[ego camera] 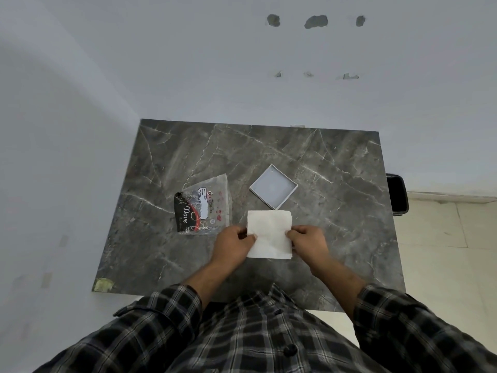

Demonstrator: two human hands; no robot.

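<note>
A stack of white square paper napkins is held just above the dark marble table near its front middle. My left hand pinches the stack's left edge and my right hand pinches its right edge, thumbs on top. Just behind the stack lies a shallow white square tray, turned like a diamond and holding nothing. To the left lies a clear plastic napkin wrapper with a black Dove label, flat on the table.
The table stands against a white wall, with walls at the back and left. A black bin sits on the floor past the table's right edge. A patch of yellowish tape marks the front left corner.
</note>
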